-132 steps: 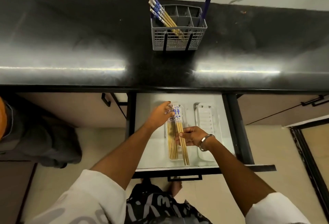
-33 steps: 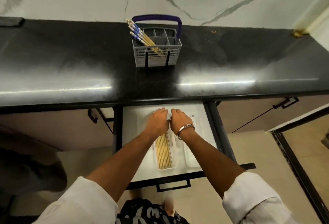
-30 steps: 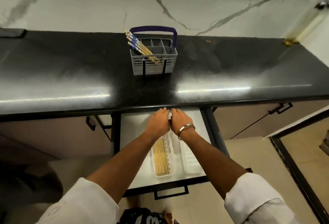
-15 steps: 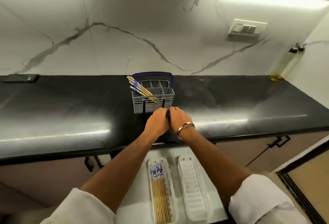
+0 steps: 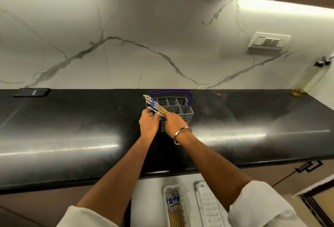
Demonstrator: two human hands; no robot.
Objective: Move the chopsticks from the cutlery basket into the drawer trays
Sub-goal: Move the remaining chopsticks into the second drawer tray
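Observation:
The grey cutlery basket (image 5: 183, 108) with a purple handle stands on the black counter. Several chopsticks (image 5: 153, 103) with blue-and-white tops lean out of its left side. My left hand (image 5: 148, 124) is at the basket's left front corner, with fingers and thumb around the lowest chopsticks. My right hand (image 5: 174, 123), a metal bangle on its wrist, lies over the basket's front rim with its fingertips on the shafts; its grip is hidden. Below, in the open drawer, the left tray (image 5: 167, 193) holds several chopsticks (image 5: 174, 208). The right tray (image 5: 207, 207) has nothing in it.
The black counter (image 5: 72, 129) runs the full width, with a white marble wall behind. A dark phone (image 5: 32, 92) lies at the back left. A switch plate (image 5: 269, 41) is on the wall at the right. A cabinet handle (image 5: 309, 166) shows at the lower right.
Both hands have left the drawer tray and risen over the counter to the basket, reaching the leaning chopsticks. My view has tilted up from the drawer to the counter and wall.

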